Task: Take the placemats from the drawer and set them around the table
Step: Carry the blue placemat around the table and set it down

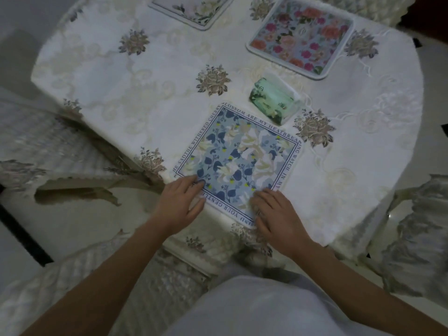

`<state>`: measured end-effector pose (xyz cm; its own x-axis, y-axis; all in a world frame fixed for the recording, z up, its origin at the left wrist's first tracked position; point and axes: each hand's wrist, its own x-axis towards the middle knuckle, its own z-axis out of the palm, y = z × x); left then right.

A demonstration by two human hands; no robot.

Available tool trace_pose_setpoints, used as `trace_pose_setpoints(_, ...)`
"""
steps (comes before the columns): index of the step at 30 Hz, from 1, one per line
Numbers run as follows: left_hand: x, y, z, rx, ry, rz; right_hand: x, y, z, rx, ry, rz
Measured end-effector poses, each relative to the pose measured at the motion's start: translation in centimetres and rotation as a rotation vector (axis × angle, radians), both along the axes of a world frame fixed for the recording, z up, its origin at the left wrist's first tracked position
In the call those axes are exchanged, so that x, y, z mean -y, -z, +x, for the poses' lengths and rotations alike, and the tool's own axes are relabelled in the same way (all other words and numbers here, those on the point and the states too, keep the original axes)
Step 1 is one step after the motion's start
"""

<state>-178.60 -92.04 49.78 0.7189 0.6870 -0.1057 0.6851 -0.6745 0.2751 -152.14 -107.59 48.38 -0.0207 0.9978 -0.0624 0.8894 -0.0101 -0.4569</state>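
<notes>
The left hand point(180, 202) lies flat, fingers loosely spread, pressing the near-left edge of the blue placemat point(238, 161), which sits askew at the near rim of the table point(121, 93). The right hand point(274, 214) covers the mat's near corner; whether it pinches the edge is unclear. Best to press with both palms and swivel the mat square to the rim, clear of the tissue pack point(274, 100)

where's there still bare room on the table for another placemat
Left side is free, between the pale mat and the blue mat. So is the right edge, below the rose mat. Crowded between blue and rose mats, where the tissue pack lies.
</notes>
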Motion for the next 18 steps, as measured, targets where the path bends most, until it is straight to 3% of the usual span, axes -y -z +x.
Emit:
trace_pose_setpoints(5, 4.9, 1.2, 1.1, 0.051, 0.039, -0.032, -2.2, 0.4, -4.0, 0.014, -0.17, 0.013)
trace_pose_setpoints(18, 3.9, 2.2, -1.8, -0.097, 0.08, 0.023, 2.1, 1.6, -2.3, 0.071, -0.172, 0.024)
